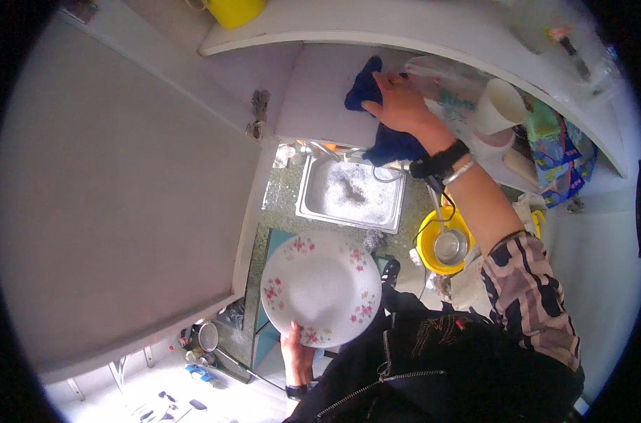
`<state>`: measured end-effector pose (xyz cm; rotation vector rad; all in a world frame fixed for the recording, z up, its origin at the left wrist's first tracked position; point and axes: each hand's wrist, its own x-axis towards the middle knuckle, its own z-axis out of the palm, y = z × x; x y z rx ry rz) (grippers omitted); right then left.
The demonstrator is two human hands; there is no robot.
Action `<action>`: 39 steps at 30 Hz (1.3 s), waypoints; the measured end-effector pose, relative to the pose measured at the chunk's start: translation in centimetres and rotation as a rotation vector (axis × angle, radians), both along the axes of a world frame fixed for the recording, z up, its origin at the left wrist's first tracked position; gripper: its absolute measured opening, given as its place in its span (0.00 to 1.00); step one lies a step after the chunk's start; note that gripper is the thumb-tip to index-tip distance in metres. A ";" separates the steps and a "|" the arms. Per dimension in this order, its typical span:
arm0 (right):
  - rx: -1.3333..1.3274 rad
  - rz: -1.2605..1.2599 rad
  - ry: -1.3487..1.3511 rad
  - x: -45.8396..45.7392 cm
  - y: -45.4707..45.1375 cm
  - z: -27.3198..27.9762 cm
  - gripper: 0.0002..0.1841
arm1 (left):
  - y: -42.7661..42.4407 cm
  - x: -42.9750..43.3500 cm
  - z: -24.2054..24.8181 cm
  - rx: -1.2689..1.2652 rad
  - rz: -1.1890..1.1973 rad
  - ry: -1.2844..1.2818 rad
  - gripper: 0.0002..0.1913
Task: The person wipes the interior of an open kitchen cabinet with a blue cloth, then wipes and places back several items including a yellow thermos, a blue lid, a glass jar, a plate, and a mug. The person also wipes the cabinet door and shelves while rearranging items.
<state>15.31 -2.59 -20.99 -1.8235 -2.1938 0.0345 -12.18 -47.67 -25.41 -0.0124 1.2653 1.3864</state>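
Observation:
In my left hand (298, 354) is a white plate (320, 288) with a pink floral pattern, gripped by its near rim, thumb on top. The plate is held in front of my body, below the sink. My right hand (405, 108) reaches up into a wall cabinet and presses a dark blue cloth (400, 145) on the shelf (320, 95). Part of the cloth hangs over the shelf's front edge. Just right of that hand lies a clear plastic bag (455, 98) bearing print.
An open cabinet door (130, 185) fills the left side. Below the shelf is a steel sink (312, 185) with suds. White cups (499, 107) and colourful packets (561, 153) crowd the shelf's right end. A yellow basin (425, 238) holds a metal pan (450, 247).

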 end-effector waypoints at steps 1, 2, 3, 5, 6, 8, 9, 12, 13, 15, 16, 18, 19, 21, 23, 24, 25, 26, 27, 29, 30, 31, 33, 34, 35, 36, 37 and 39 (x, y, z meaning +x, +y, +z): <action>-0.004 -0.025 0.003 -0.6 0.9 -1.9 0.33 | -0.6 -0.3 -0.7 -0.188 0.041 0.022 0.29; 0.055 0.012 -0.015 -1.4 1.6 -3.9 0.32 | -1.0 -0.5 -1.5 -0.152 0.030 -0.011 0.29; 0.076 0.016 -0.061 -2.4 2.2 -5.8 0.31 | -1.3 -0.6 -2.2 -0.176 0.050 -0.038 0.29; 0.112 0.069 -0.085 -4.4 4.1 -7.9 0.29 | -1.5 -0.7 -3.3 -0.114 0.034 -0.094 0.29; 0.127 0.115 -0.061 -5.6 5.5 -8.2 0.28 | -1.6 -0.8 -3.6 -0.140 0.033 -0.090 0.30; 0.103 0.180 -0.066 -8.5 8.4 -7.7 0.28 | -1.6 -0.9 -4.1 -0.231 0.035 -0.067 0.31; 0.073 0.208 -0.094 -10.4 10.1 -7.0 0.28 | -1.7 -0.9 -4.2 -0.225 0.043 -0.088 0.32; 0.004 0.212 -0.132 -13.7 12.0 -5.5 0.28 | -1.7 -1.1 -4.2 -0.326 0.061 -0.065 0.28; -0.050 0.200 -0.135 -14.3 11.7 -5.2 0.28 | -1.6 -1.1 -4.1 -0.301 0.041 -0.024 0.27; -0.016 0.311 -0.166 -14.1 9.3 -5.2 0.28 | -1.5 -1.2 -4.0 -0.325 0.058 -0.051 0.25; -0.017 0.356 -0.199 -13.7 7.5 -5.3 0.28 | -1.5 -1.2 -4.0 -0.311 0.063 -0.102 0.25; 0.043 0.619 -0.180 -12.8 3.5 -5.2 0.26 | -1.5 -1.3 -4.0 -0.318 0.056 -0.079 0.24; 0.052 0.680 -0.154 -12.3 1.7 -4.8 0.25 | -1.5 -1.3 -4.1 -0.268 0.053 -0.089 0.24; 0.057 0.831 -0.168 -10.3 -0.7 -3.7 0.25 | -1.8 -1.5 -4.6 -0.252 0.037 -0.102 0.26; 0.043 0.929 -0.220 -8.4 -1.3 -2.3 0.24 | -2.3 -1.9 -5.5 -0.198 0.024 -0.128 0.28; 0.051 1.004 -0.231 -8.3 -0.9 -1.8 0.23 | -2.5 -2.1 -6.1 -0.294 0.020 -0.109 0.29; 0.075 0.945 -0.227 -8.6 0.0 -1.5 0.23 | -3.0 -2.3 -6.8 -0.291 0.023 -0.120 0.29; 0.083 0.902 -0.235 -8.9 1.9 -0.9 0.23 | -3.1 -2.7 -7.7 -0.344 -0.003 -0.136 0.29; 0.036 0.821 -0.300 -9.4 3.9 -0.4 0.24 | -3.6 -3.1 -8.3 -0.265 -0.039 -0.179 0.29; 0.119 0.714 -0.335 -12.0 8.4 0.2 0.26 | -4.2 -3.6 -10.0 -0.503 -0.126 -0.169 0.28; 0.117 0.626 -0.413 -13.8 10.6 0.0 0.27 | -4.5 -3.5 -10.8 -0.474 -0.122 -0.176 0.27; 0.144 0.601 -0.376 -15.4 12.8 0.1 0.26 | -4.9 -3.5 -11.3 -0.445 -0.114 -0.182 0.25; 0.094 0.484 -0.384 -17.9 16.2 0.1 0.25 | -5.3 -3.2 -12.3 -0.500 -0.060 -0.128 0.23; 0.081 0.434 -0.381 -18.3 17.2 0.2 0.25 | -5.3 -3.3 -12.6 -0.498 -0.125 -0.105 0.22; 0.086 0.410 -0.361 -18.7 17.9 0.3 0.25 | -5.2 -3.0 -13.0 -0.502 -0.193 -0.083 0.24; 0.107 0.345 -0.361 -18.9 18.4 0.6 0.25 | -5.0 -3.0 -13.1 -0.551 -0.207 -0.062 0.24; 0.076 0.365 -0.339 -18.8 18.5 0.8 0.25 | -4.6 -2.8 -13.5 -0.599 -0.222 -0.043 0.23; 0.062 0.381 -0.299 -17.9 17.7 1.5 0.24 | -3.7 -2.7 -13.8 -0.585 -0.204 -0.054 0.23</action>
